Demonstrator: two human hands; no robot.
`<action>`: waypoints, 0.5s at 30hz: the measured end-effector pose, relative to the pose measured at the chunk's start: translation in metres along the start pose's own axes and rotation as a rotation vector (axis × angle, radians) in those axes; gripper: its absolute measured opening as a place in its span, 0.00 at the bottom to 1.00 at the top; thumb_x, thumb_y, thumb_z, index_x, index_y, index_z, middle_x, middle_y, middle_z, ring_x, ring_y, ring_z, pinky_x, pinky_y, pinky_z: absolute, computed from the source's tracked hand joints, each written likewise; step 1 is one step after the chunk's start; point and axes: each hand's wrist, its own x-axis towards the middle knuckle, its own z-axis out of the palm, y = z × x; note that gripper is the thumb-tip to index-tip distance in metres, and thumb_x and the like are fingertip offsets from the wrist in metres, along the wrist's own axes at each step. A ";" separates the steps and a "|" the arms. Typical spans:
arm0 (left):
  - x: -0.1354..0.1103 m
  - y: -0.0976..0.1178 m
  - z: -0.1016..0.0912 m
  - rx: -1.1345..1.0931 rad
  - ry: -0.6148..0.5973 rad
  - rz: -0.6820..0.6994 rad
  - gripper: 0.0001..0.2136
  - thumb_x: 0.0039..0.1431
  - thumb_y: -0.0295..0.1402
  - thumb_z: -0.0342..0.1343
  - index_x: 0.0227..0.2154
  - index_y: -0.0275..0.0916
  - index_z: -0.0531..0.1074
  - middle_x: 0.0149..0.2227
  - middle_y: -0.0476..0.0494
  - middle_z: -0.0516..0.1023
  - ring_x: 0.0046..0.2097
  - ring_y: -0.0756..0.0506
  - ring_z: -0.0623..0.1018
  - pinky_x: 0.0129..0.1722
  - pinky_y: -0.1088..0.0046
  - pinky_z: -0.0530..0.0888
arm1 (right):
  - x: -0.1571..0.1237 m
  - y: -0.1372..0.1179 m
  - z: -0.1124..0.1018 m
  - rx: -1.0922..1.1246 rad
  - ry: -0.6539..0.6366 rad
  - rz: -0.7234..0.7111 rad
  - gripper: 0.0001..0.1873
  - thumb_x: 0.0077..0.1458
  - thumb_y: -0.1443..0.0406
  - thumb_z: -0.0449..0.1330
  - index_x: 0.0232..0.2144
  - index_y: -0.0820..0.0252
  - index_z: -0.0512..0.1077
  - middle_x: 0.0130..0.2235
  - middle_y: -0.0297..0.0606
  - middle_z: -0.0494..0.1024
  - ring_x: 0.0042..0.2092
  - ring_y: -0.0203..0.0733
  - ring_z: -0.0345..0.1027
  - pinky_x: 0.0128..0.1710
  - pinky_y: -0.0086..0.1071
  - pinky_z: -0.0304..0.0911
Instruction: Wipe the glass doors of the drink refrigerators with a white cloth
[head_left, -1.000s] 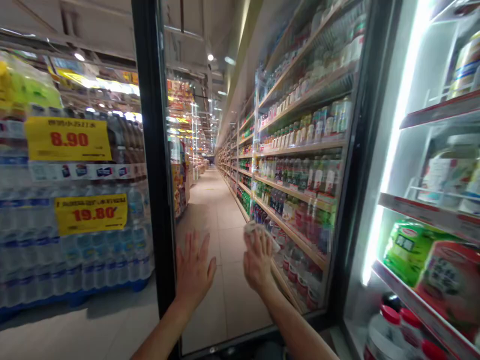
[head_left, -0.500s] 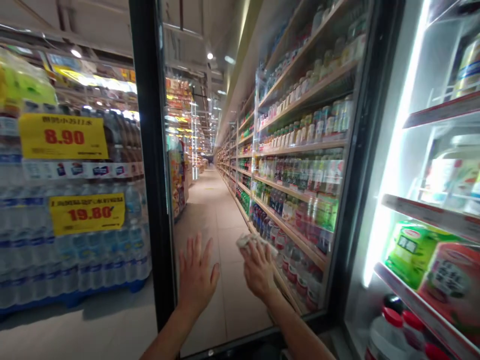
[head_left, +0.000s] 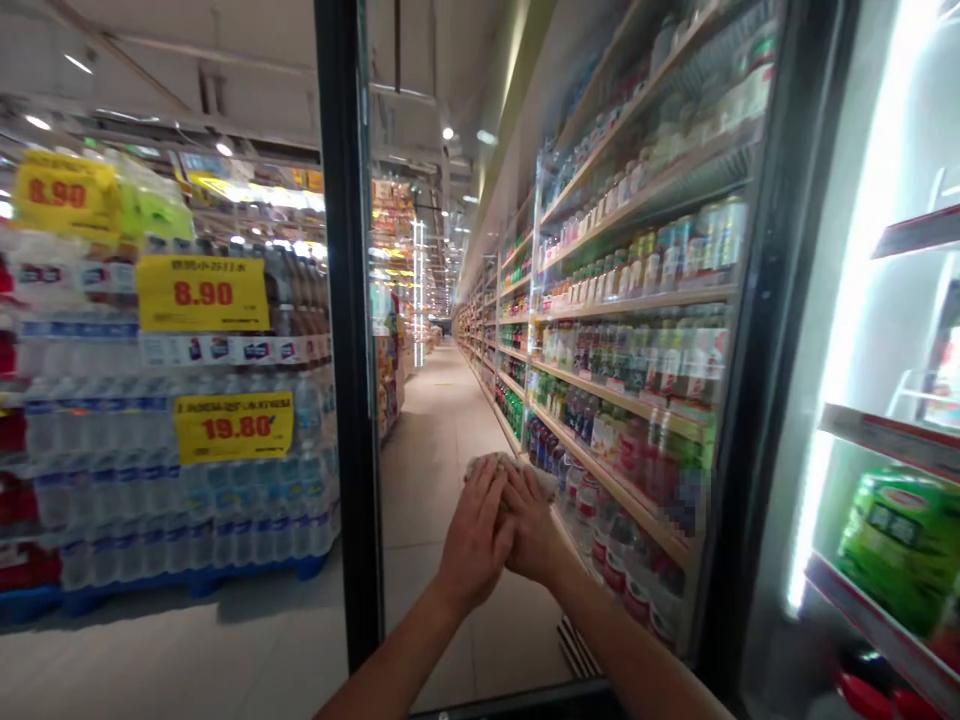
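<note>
An open glass fridge door [head_left: 420, 300] with a black frame stands in front of me. My right hand [head_left: 534, 532] presses a crumpled pale cloth [head_left: 501, 466] against the glass. My left hand [head_left: 474, 540] lies over the right hand and the cloth, fingers close together. Both hands meet low on the pane, near its middle.
Through the glass runs a long aisle with drink shelves [head_left: 622, 330] on the right. Stacked water bottles with yellow price signs [head_left: 202, 292] stand at the left. The lit fridge interior [head_left: 892, 440] with a green pack [head_left: 900, 535] is at the right.
My left hand has left the glass and moved right onto the right hand and cloth. The view has swung to the left.
</note>
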 end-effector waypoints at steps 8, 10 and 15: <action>0.006 -0.015 0.024 0.318 0.031 0.171 0.24 0.58 0.27 0.46 0.58 0.30 0.54 0.60 0.31 0.58 0.65 0.38 0.48 0.57 0.56 0.65 | -0.058 -0.018 0.010 -0.047 0.221 0.289 0.31 0.53 0.73 0.49 0.60 0.57 0.53 0.65 0.46 0.46 0.64 0.54 0.43 0.58 0.56 0.48; 0.011 -0.026 0.017 0.374 0.012 0.348 0.20 0.59 0.25 0.45 0.55 0.33 0.59 0.59 0.35 0.62 0.65 0.41 0.50 0.56 0.61 0.66 | -0.074 -0.023 0.014 -0.029 0.222 0.367 0.32 0.54 0.72 0.48 0.61 0.54 0.50 0.65 0.45 0.48 0.63 0.55 0.47 0.55 0.58 0.53; 0.048 -0.060 -0.038 0.485 0.144 0.148 0.19 0.59 0.23 0.44 0.53 0.35 0.62 0.61 0.35 0.58 0.65 0.40 0.49 0.58 0.55 0.62 | -0.132 -0.049 -0.012 0.110 0.366 0.708 0.25 0.56 0.61 0.54 0.56 0.35 0.58 0.56 0.38 0.65 0.54 0.52 0.63 0.44 0.52 0.67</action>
